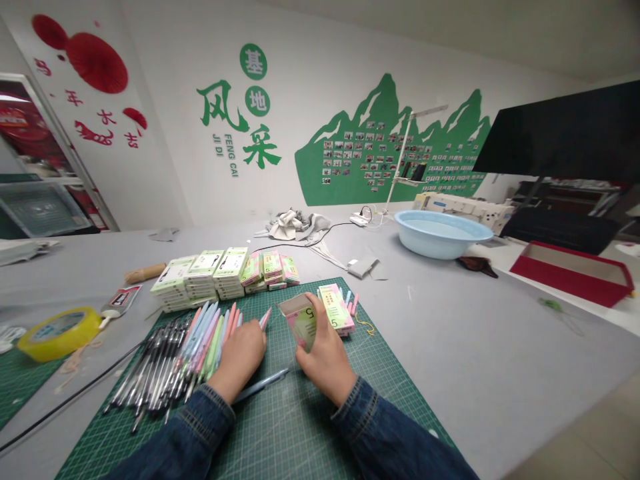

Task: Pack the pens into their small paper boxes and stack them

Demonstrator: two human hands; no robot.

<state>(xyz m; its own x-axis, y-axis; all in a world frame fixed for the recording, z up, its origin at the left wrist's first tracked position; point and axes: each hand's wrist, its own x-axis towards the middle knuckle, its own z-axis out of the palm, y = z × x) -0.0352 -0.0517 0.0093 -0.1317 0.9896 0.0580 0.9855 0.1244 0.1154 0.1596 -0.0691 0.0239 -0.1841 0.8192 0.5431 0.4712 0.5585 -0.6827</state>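
Observation:
My right hand [325, 357] is closed around a small pink-and-green carton [303, 327], tilted, with its top end open towards the back. Over the right edge of a pile of pastel pens [213, 340], my left hand [243, 353] has its fingers curled in. A pink pen [265, 319] sticks out past those fingers; the rest of it is hidden. One blue pen [263, 385] lies alone on the green cutting mat [295, 433], in front of my left hand. Many black-tipped pens [150, 373] are spread left of the pastel ones. Beside my right hand lie similar cartons [337, 307].
White-green boxes [200, 270] and pink-green cartons [273, 263] are stacked behind the pens. Yellow tape [60, 333], a glue tube [120, 301] and a wooden roller [145, 273] lie left. A blue basin [440, 233] and red box [573, 270] stand right.

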